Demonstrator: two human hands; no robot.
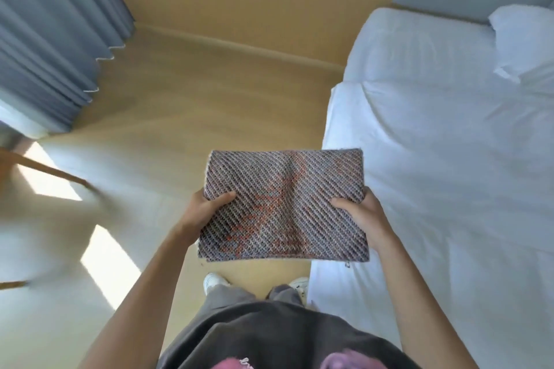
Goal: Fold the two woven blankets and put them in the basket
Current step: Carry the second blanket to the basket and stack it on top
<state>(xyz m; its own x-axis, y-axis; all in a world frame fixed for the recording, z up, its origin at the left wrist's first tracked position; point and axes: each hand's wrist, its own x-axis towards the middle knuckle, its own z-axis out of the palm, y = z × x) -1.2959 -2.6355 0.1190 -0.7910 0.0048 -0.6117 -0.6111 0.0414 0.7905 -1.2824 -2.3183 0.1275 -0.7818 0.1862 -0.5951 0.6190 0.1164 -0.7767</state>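
Both hands, left hand (207, 208) and right hand (361, 213), pinch the sides of the folded grey-and-orange woven blanket (283, 207), holding it flat above the floor so it stays neat.

No words, labels, brand marks or numbers can be read anywhere. The pink print on the dark shirt (269, 338) is cut off by the picture's lower edge and is too blurred to make out as lettering.

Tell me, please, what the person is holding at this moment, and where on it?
A folded woven blanket, held flat by both hands: left hand on its left edge, right hand on its right edge.
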